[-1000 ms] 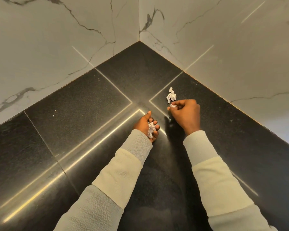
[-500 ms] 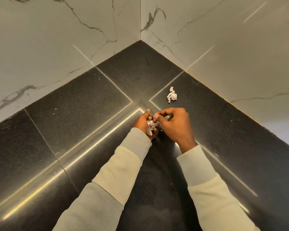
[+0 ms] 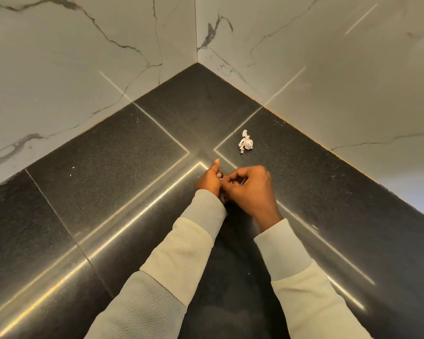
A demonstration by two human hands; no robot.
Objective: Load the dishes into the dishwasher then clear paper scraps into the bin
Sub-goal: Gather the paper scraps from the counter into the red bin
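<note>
Nearest, our left hand [image 3: 209,178] cups a paper wad [image 3: 221,178], of which only slivers show. Our right hand [image 3: 251,189] touches it, fingers curled in and pinching at that wad. Beyond the right hand, slightly to its left, one scrap [image 3: 245,142] lies apart on the table [image 3: 108,167], its long axis pointing away from us. We judge the right hand nearer.
</note>
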